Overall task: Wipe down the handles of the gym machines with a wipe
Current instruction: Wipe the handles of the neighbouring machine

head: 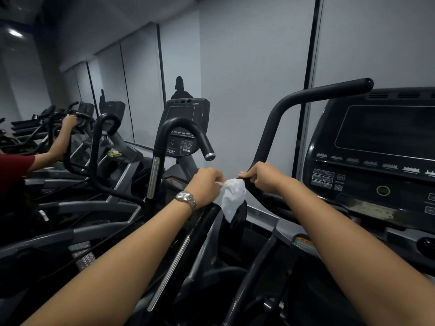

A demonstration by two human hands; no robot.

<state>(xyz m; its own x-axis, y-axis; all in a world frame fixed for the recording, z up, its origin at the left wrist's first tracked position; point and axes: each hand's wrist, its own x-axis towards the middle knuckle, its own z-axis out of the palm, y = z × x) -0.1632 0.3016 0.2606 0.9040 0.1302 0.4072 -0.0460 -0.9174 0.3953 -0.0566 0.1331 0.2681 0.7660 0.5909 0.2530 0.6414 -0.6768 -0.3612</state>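
A crumpled white wipe hangs between my two hands at the centre of the view. My left hand, with a metal watch on the wrist, is closed on the wipe's upper left corner. My right hand is wrapped around the lower part of a long black curved handle of the machine in front of me, with the wipe's top edge at its fingers. A second black hooked handle with a silver end cap rises to the left of my hands.
A dark console with screen and buttons stands at right. Another console sits behind the hooked handle. At far left a person in a red sleeve grips the handle of another machine. Grey blinds cover the wall behind.
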